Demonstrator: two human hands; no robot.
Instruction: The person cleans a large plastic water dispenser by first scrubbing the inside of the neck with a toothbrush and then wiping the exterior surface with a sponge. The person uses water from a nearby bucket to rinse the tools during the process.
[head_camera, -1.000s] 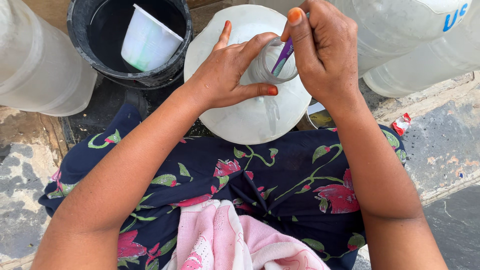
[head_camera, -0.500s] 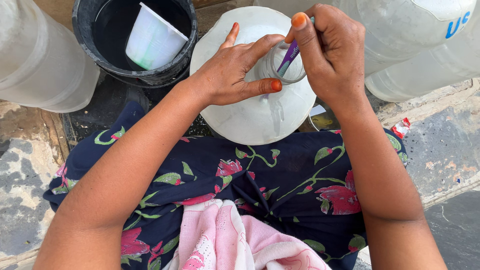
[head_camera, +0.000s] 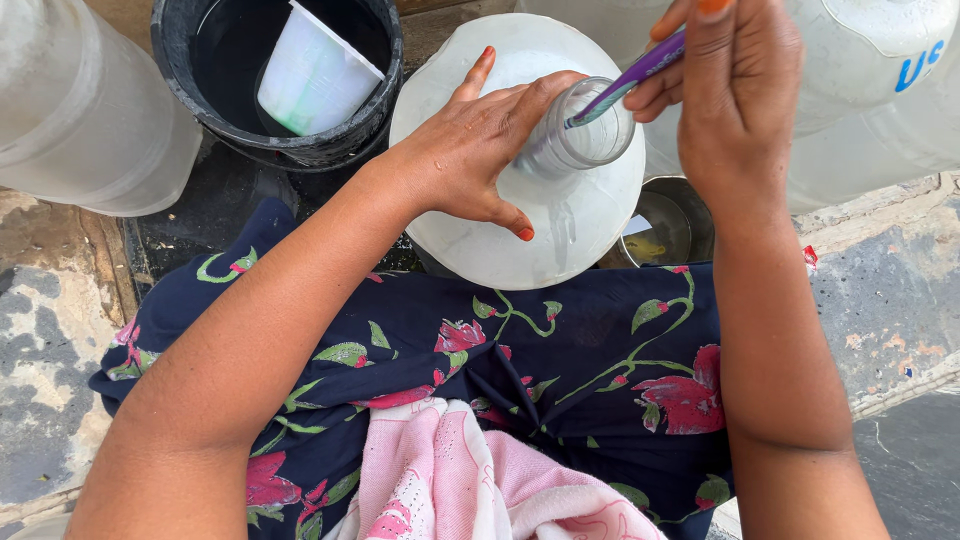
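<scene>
A large white plastic jug (head_camera: 470, 245) stands upright in front of my lap, its clear round neck (head_camera: 590, 140) facing up. My left hand (head_camera: 480, 150) rests on the jug's shoulder with thumb and fingers around the neck. My right hand (head_camera: 735, 95) holds a thin purple stick (head_camera: 630, 75), like a brush handle, whose lower end dips slanting into the neck opening. What is on the stick's tip inside the jug is hidden.
A black bucket (head_camera: 175, 50) of dark water with a white plastic cup (head_camera: 315, 75) floating in it stands at upper left. Large translucent jugs stand at far left (head_camera: 80, 120) and upper right (head_camera: 880, 90). A small metal bowl (head_camera: 675, 225) sits beside the jug. Cracked concrete surrounds my floral skirt.
My right hand has lifted and drawn the purple stick up and to the right, so less of it is inside the neck. My left hand keeps its hold.
</scene>
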